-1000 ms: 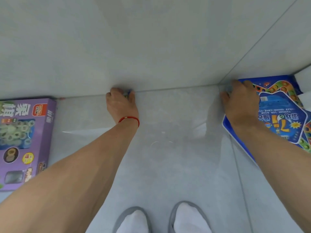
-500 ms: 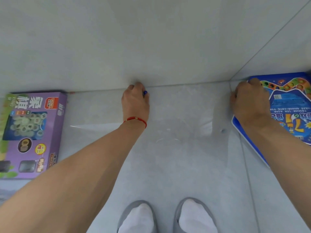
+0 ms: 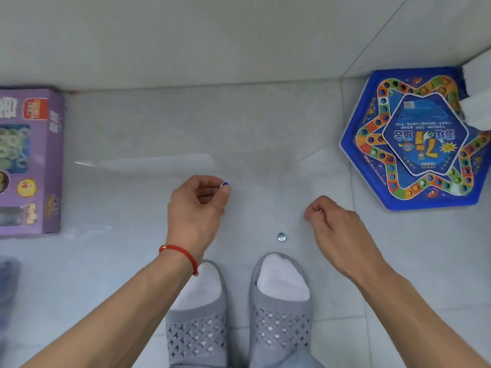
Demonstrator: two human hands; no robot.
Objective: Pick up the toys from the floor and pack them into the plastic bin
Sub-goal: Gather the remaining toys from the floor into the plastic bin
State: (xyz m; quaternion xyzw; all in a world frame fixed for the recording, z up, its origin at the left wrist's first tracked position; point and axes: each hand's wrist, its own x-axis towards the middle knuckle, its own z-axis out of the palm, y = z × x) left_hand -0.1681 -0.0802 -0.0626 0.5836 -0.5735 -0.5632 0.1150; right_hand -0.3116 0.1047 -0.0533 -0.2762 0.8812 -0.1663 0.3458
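My left hand (image 3: 198, 205) is raised above the grey floor and pinches a small blue marble (image 3: 224, 184) between thumb and fingertips; a red string circles its wrist. My right hand (image 3: 334, 221) hovers to the right with its fingers curled in, and nothing shows in it. A clear glass marble (image 3: 281, 237) lies on the tiles between the two hands, just ahead of my right slipper. No plastic bin is in view.
A purple boxed game (image 3: 39, 160) lies on the floor at the left and a blue hexagonal board game (image 3: 414, 139) at the right, a white object (image 3: 478, 91) overlapping its far corner. The wall meets the floor ahead. My grey slippers (image 3: 239, 314) stand below.
Both hands have drawn back from the wall's foot toward me. The left one came away pinching the blue marble. The right one left the blue board's edge. The clear marble now lies near my feet.
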